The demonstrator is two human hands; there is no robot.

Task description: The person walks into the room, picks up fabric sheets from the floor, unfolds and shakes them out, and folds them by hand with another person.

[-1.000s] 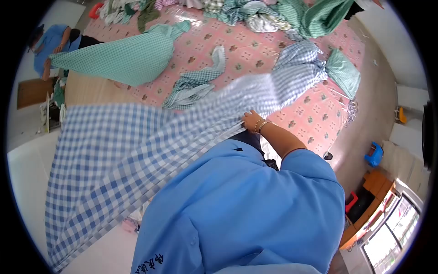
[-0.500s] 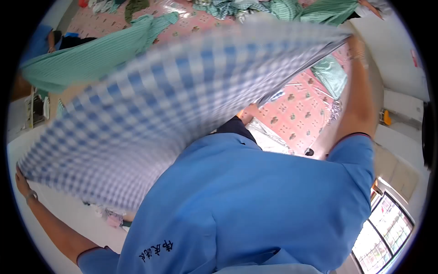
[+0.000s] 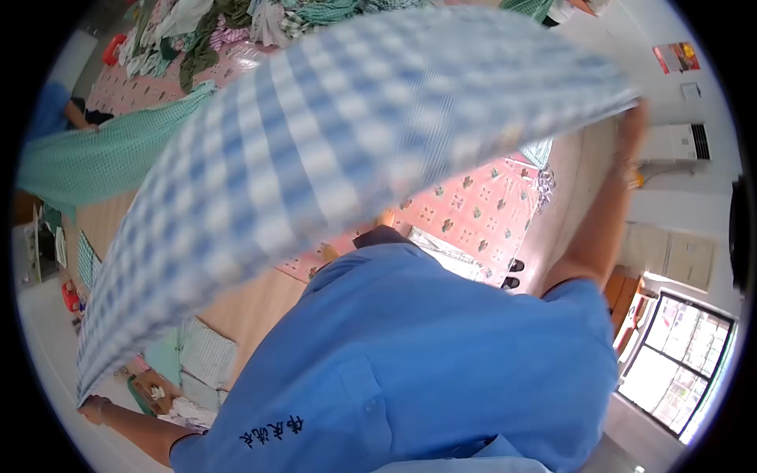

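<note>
A large blue and white checked sheet [image 3: 307, 150] is stretched wide in front of me and billows upward, blurred by motion. My left hand [image 3: 95, 408] is closed on its lower-left corner, low at the left. At the upper right, my right hand [image 3: 634, 122] grips the opposite corner with the arm raised. Between the two corners the cloth hangs in the air and covers much of the floor and table behind it.
Another person [image 3: 49, 110] at the far left handles a green checked cloth [image 3: 102, 162]. Heaped laundry [image 3: 213, 27] lies on the pink patterned floor covering [image 3: 465, 209]. Folded cloths [image 3: 206, 351] rest at lower left; dark shoes [image 3: 512, 274] stand near the right wall.
The sheet has swung up and bellied out. My left hand has come down and inward, while my right hand has moved slightly lower and to the right. The other person's green cloth has shifted left.
</note>
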